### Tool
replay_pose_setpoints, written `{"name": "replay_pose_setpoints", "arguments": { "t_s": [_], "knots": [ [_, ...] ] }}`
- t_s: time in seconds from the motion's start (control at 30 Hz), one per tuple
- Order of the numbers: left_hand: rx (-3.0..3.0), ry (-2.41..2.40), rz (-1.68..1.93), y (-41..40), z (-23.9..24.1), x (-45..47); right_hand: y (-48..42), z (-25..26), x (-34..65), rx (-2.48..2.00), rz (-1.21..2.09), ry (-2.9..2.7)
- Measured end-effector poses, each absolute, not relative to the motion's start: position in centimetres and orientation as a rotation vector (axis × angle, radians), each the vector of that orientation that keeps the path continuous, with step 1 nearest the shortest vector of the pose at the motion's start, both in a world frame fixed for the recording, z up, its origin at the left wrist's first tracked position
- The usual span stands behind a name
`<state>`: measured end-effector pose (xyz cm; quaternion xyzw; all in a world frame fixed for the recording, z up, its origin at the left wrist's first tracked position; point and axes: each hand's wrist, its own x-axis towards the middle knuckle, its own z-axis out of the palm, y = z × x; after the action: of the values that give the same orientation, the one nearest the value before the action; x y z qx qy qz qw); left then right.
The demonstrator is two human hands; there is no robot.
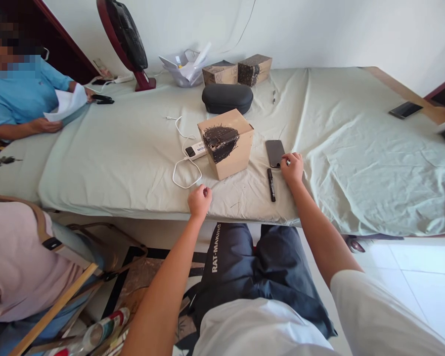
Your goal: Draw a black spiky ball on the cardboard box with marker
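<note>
My left hand (199,201) is closed in a loose fist on the cloth near the table's front edge; a dark spot shows between thumb and fingers, and what it holds, if anything, is hidden. Just beyond it stands a cardboard box (235,153) with a spiky black patch (221,141) across one corner. My right hand (292,169) has its fingers pinched around a slim pen-like thing (288,162), only whose pale end shows. Beside that hand lie a dark phone (275,152) and a black marker (271,185).
Behind the box are a black case (227,98), two more cardboard boxes (255,69) and a plastic basket (185,74). A white cable (187,187) and power strip (195,150) lie left. A fan (129,44) stands near a person holding paper (68,101). Another phone (405,110) rests right.
</note>
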<state>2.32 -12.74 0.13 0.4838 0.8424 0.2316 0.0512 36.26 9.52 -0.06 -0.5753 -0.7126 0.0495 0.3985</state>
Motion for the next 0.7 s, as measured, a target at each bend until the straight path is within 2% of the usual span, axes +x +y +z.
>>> {"name": "replay_pose_setpoints", "arguments": {
  "t_s": [0.7],
  "knots": [
    [1.492, 2.544, 0.685, -12.58, 0.09, 2.57, 9.70, -0.21, 36.40, -1.414, 0.175, -1.813]
  ]
}}
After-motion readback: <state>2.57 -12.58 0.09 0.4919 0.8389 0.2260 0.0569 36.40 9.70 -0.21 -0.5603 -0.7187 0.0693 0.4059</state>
